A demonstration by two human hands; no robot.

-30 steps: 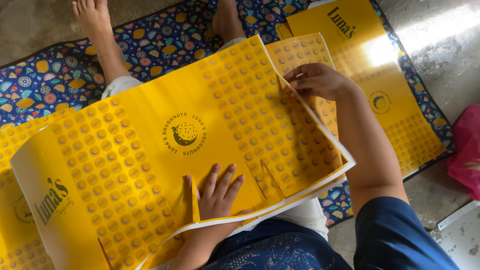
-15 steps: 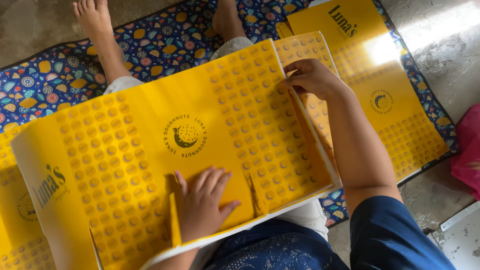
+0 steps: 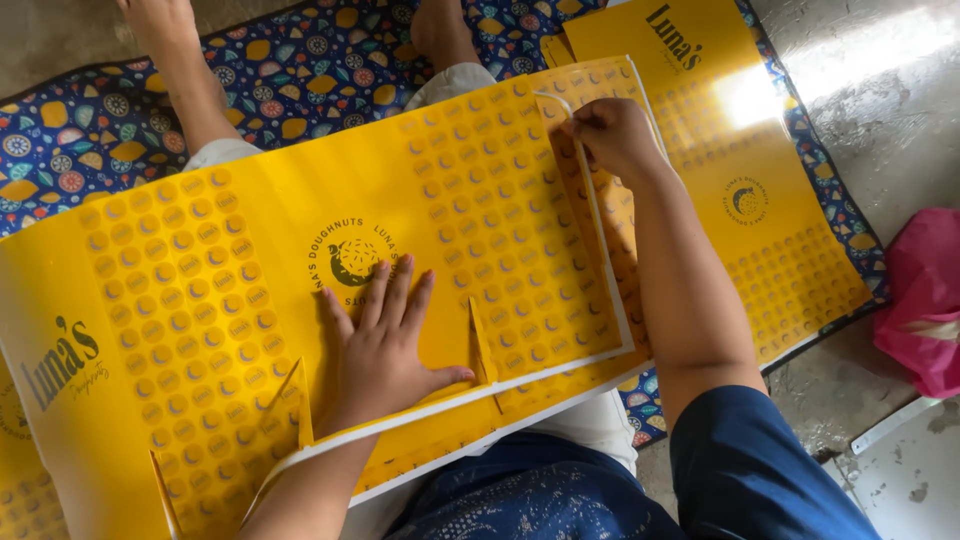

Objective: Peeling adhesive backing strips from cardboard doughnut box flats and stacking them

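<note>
Left hand (image 3: 380,350) lies flat, fingers spread wide, pressing the yellow box blank (image 3: 300,290) down across the person's lap; the right hand (image 3: 612,135) pinches the blank's far right flap (image 3: 590,200) near its top corner. That flap runs as a narrow strip toward the person, its long axis pointing from the right hand back to the body, so the right hand is the nearer 1. A 2nd flat yellow blank (image 3: 760,190) lies just beyond, on 1 patterned blue mat (image 3: 300,70). 1 pink bag (image 3: 925,300) sits at the right edge.

yellow dotted cardboard sheet (image 3: 250,300), blue fruit-patterned mat (image 3: 300,70)
</note>
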